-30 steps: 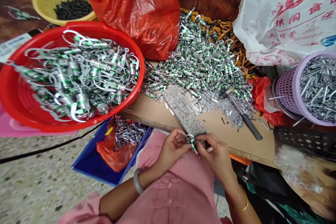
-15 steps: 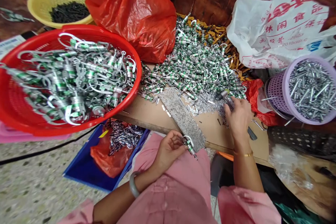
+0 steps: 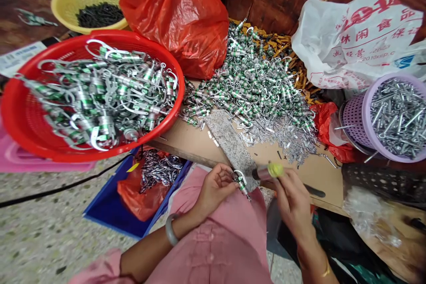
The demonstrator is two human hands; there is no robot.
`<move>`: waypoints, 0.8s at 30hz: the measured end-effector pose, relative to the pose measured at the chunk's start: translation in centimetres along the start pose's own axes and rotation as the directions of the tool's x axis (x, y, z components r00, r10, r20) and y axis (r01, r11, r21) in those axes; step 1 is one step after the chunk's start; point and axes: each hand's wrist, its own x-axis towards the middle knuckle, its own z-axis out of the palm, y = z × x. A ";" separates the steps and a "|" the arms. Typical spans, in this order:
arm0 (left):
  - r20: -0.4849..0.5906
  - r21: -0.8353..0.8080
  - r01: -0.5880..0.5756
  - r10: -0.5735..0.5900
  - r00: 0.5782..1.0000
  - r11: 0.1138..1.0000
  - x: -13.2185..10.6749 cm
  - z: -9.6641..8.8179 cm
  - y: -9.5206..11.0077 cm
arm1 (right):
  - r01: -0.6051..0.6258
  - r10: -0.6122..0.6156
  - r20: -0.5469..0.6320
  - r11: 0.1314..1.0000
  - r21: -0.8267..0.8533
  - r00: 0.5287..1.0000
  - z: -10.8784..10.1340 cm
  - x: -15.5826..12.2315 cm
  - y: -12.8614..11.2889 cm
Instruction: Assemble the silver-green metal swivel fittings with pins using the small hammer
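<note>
Head view: red basket (image 3: 23, 115) holds green-banded fittings (image 3: 106, 93), left hand (image 3: 214, 188) pinches a fitting (image 3: 242, 186), right hand (image 3: 294, 199) grips hammer (image 3: 267, 172)

The held part (image 3: 242, 185) is displaying silver with green bands. The hammer (image 3: 266, 172) is showing a yellow patch. The slab (image 3: 229, 137) is presenting speckled grey. The oval basket (image 3: 20, 106) is showing red, the round basket (image 3: 61, 4) yellow. The printed bag (image 3: 333, 22) is bearing red lettering and 1 blue mark on white.
</note>
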 end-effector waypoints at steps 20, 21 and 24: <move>0.252 0.466 -0.500 0.433 0.866 0.730 -0.2 -0.7 2.4 | -0.007 -0.027 -0.141 0.971 -0.237 0.990 2.2 9.5 6.2; 0.276 0.465 -0.500 0.417 0.866 0.730 -0.1 -0.8 2.6 | 0.063 -0.077 -0.051 0.969 -0.239 0.996 2.9 9.1 5.3; 0.321 0.460 -0.471 0.353 0.879 0.753 0.0 -0.9 3.1 | 0.166 -0.115 0.194 0.948 -0.273 0.974 4.0 7.6 3.4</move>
